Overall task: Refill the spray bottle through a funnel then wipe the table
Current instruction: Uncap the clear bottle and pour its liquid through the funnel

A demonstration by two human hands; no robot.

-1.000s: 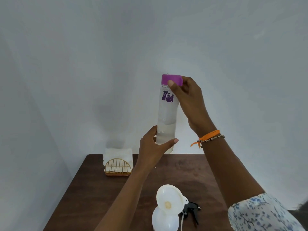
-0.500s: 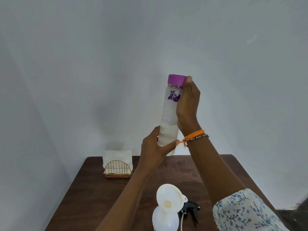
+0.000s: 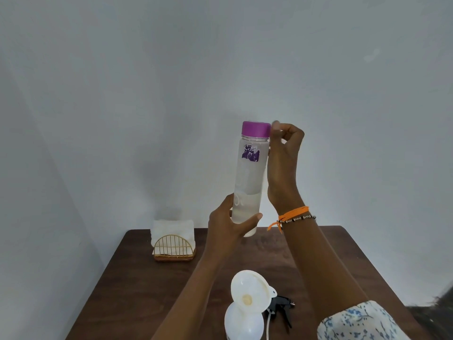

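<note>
At the far left of the worktop [image 3: 137, 285], toward the back edge, your napkins [image 3: 172, 228] stand upright in a gold wire holder [image 3: 174, 249] near the wall.

Your left hand [image 3: 229, 223] grips the bottom of the water bottle [image 3: 250, 177], thumb on the near side and fingers wrapped behind it, holding it upright in the air above the back of the worktop. The bottle is clear, about a third full of water, with a purple print high on its side and the purple cap [image 3: 256, 129] on.

Below, at the near edge of the view, the white funnel [image 3: 251, 294] sits in the neck of the pale spray bottle [image 3: 242, 323], tilted toward you. Just to their right, the black spray head [image 3: 282, 307] lies on the worktop with its white tube [image 3: 268, 323] trailing toward you.

Your right hand [image 3: 284, 165] is raised beside the top of the water bottle, fingers curled in next to the cap. The fingertips are blurred, so it looks as though they touch the cap's right edge, but you can't tell whether they grip it. An orange cord and a beaded bracelet [image 3: 294, 217] circle that wrist, and a blue-flowered sleeve [image 3: 358, 323] shows at the bottom right.
</note>
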